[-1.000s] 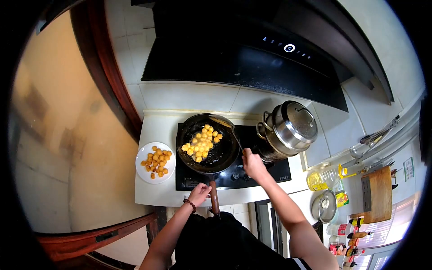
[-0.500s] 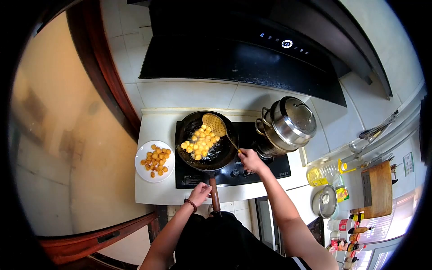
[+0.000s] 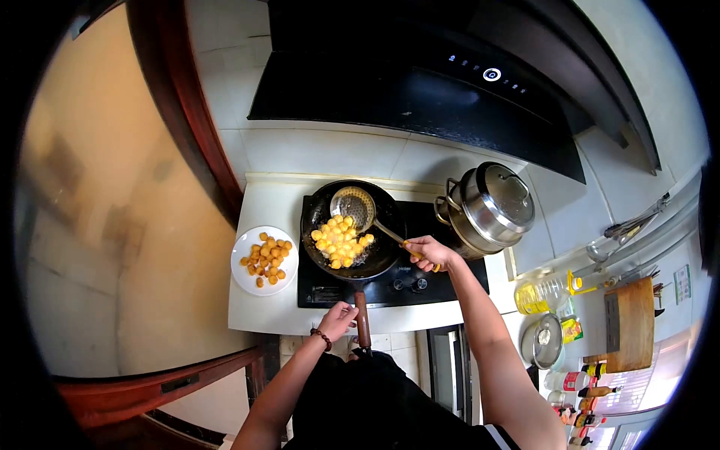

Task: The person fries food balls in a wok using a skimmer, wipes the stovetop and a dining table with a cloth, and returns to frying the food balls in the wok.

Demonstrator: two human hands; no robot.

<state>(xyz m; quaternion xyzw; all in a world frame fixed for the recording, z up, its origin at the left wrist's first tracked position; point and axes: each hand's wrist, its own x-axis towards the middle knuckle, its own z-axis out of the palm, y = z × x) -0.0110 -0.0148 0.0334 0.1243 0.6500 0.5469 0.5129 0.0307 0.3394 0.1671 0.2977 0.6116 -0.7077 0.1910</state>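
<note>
My right hand is closed round the yellow grip of a long-handled perforated skimmer. The skimmer's round head rests inside a black wok, over its far side. Golden fried balls sit clustered in bubbling oil just below the skimmer head. My left hand, with a beaded bracelet at the wrist, is beside the wok's brown wooden handle. Its fingers are loosely bent, with the tips at the handle's left side and not wrapped round it; whether they touch it is hard to make out.
A white plate of browner fried balls stands left of the black cooktop. A lidded steel steamer pot occupies the right burner. Further right are an oil bottle and a metal strainer bowl. The black range hood hangs above.
The skimmer has tilted and my right hand has shifted slightly right. The balls have moved together in the oil. My left hand stays by the wok handle. The whole view has shifted a little.
</note>
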